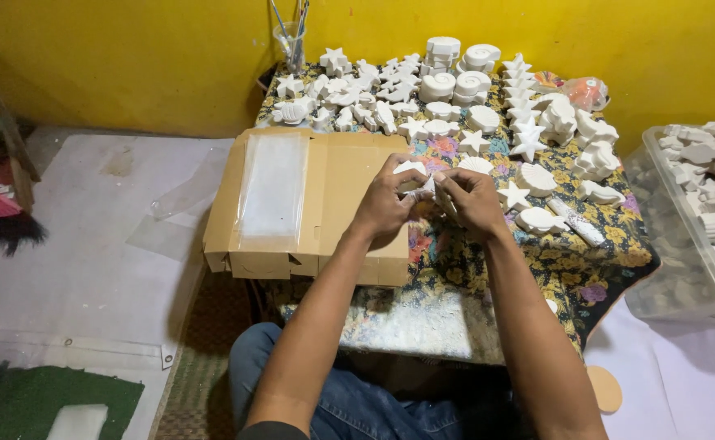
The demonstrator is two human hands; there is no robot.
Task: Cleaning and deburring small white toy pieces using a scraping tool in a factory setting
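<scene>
White plaster casting [413, 169] gripped between both hands over the floral-clothed bench [455, 269].

I record my left hand [383, 205] with fingers closed on the casting's left side and my right hand [472, 200] closed on its right, the two hands touching at the fingertips above the bench's front half. I cannot tell the casting's shape, as the fingers cover most of it. Just left of the hands lies a flattened cardboard box [333, 195] carrying a clear plastic bag [273, 184]. Behind the hands stand many white plaster shells and starfish [455, 98]. A clear plastic tub [692, 220] of similar castings sits on the right, apart from the bench.
</scene>
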